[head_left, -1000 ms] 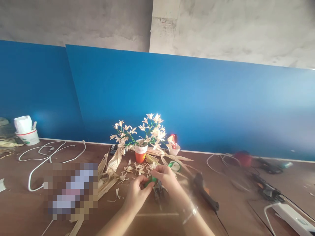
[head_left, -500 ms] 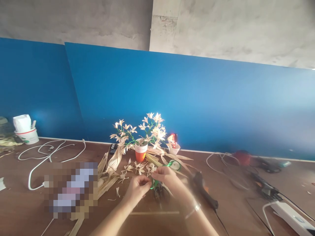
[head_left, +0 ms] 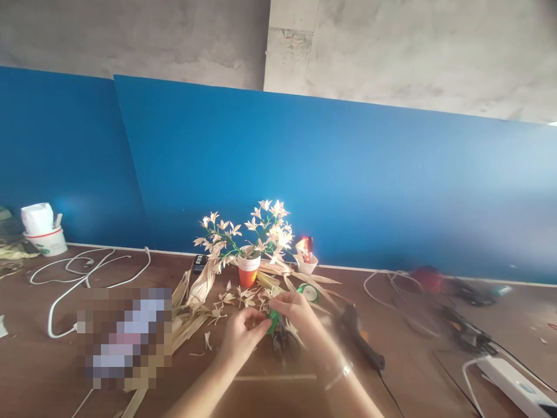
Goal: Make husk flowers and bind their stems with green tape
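Note:
A strip of green tape (head_left: 273, 323) runs between my two hands. My left hand (head_left: 244, 337) is closed in a pinch on its lower left side. From the upper right, my right hand (head_left: 296, 313) pinches too, its fingertips close to the left ones; what lies right between them is partly hidden. Dark-handled scissors (head_left: 285, 342) lie on the table just under the hands. Behind my right hand is a roll of green tape (head_left: 310, 292). Loose husk flowers (head_left: 247, 297) are scattered beyond the fingers.
Pale husk flowers on green stems stand in stacked paper cups (head_left: 248, 273). Corn husks (head_left: 204, 285) lie around them. A black glue gun (head_left: 361, 337) with a cord is to the right, near a white power strip (head_left: 517, 383). White cables (head_left: 82, 281) curl at left.
My left hand has shifted slightly up and its fingers look straighter. More of the green strip shows between the hands. My right hand stays nearly in place.

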Demonstrator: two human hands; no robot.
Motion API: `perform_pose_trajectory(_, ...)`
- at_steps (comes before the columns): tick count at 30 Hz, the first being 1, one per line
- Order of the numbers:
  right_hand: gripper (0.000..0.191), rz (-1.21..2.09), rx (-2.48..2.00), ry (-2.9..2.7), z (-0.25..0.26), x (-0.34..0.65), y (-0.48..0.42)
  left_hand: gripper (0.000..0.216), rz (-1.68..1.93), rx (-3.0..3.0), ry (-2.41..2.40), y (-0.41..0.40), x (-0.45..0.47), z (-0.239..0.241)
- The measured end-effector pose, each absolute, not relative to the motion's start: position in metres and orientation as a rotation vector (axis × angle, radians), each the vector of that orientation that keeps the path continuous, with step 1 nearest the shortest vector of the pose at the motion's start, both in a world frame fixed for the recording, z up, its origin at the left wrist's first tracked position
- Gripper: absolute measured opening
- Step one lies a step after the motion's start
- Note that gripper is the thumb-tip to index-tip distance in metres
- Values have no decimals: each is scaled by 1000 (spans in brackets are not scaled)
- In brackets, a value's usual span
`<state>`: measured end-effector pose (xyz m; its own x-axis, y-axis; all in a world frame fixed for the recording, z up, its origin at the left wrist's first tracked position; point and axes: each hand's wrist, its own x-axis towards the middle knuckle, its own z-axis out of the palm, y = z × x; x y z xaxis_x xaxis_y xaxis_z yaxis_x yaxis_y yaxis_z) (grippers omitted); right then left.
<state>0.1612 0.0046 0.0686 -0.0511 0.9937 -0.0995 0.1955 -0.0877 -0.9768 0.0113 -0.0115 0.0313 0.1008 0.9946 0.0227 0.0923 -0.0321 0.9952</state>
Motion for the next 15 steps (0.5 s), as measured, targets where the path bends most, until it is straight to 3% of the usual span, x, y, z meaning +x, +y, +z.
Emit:
perform_pose_trajectory(6,28,1127,-1435,-1421,73,160,5,23,1045,1168,1106,-9,14,28)
perform_pose_trajectory(11,24,538,-1920,-1907,82,171,-12,23,1114,1056,1078,-2,7,30)
perform_pose_trajectory(15,14,406,-2204,-2031,71,163,-32,23,1165,1155,1143,5,0,31)
